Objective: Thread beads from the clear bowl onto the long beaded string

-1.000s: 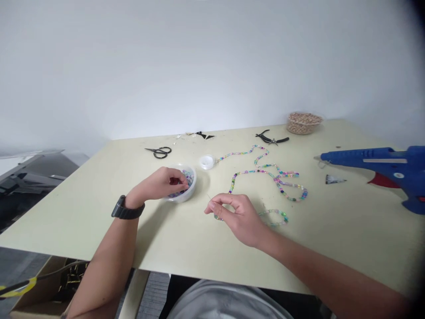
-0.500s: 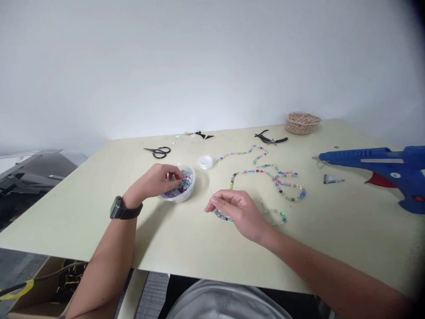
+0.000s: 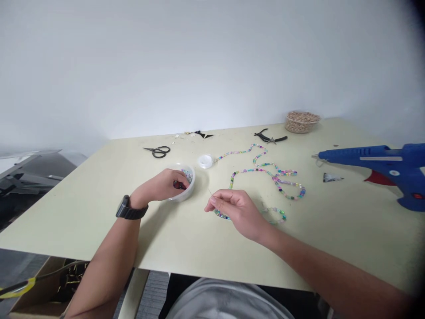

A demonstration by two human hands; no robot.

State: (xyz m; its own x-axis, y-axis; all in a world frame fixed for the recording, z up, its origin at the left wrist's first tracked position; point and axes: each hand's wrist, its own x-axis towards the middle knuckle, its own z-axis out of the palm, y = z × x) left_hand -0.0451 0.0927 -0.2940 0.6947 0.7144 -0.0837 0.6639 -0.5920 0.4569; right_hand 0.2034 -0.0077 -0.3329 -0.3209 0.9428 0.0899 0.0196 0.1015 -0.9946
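Observation:
My left hand (image 3: 168, 185) reaches into a clear plastic tub (image 3: 188, 191) of small colourful beads (image 3: 187, 173). Its fingertips are down among the beads and hidden, so whether they grip any does not show. My right hand (image 3: 232, 208) is closed in a pinch on a thin needle (image 3: 210, 192), whose tip points up past the fingertips. From under this hand a long strand of multicoloured beads (image 3: 255, 170) winds back over the table. The strand's far end lies by a small white spool (image 3: 206, 161).
Black-handled scissors (image 3: 158, 152) lie at the back left, black pliers (image 3: 270, 137) at the back right. Behind them stands a tub of brown pellets (image 3: 301, 122). A blue glue gun (image 3: 375, 161) juts in from the right, near a small dark-and-white scrap (image 3: 332, 177). Dark scraps (image 3: 203, 134) lie along the wall.
My left hand has moved slightly right and deeper into the tub, its fingers now covering more of the beads. My right hand keeps its pinch almost unmoved.

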